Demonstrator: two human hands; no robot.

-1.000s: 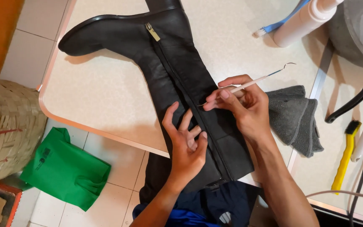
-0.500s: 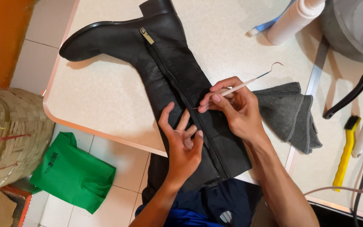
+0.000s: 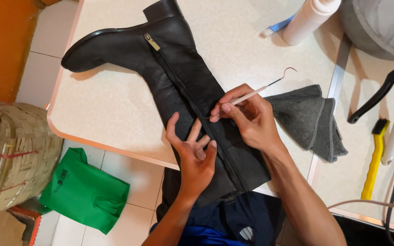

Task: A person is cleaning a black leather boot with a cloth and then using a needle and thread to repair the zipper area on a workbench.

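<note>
At nine o'clock a woven basket point(image 3: 10, 155) sits on the tiled floor, with a green bag point(image 3: 85, 193) lying just beside it toward seven. On the pale bench point(image 3: 110, 109) a tall black boot point(image 3: 183, 91) lies on its side, toe pointing to ten o'clock, heel near twelve, the shaft running down to six and hanging past the bench edge. Its zipper point(image 3: 192, 98) faces up along the shaft. The left hand point(image 3: 194, 155) rests flat on the shaft, fingers spread and gripping nothing, just left of the zipper. The right hand point(image 3: 249, 116) is right beside it, toward two o'clock, its fingers pinched tight round a thin hook tool point(image 3: 263, 86), whose tip meets the zipper line and whose curled end points to one o'clock. A grey cloth point(image 3: 308, 118) lies bunched at three o'clock, touching that hand's far side. Farther right lies a yellow brush point(image 3: 374, 159); a white bottle point(image 3: 308, 18) stands near one o'clock.
</note>
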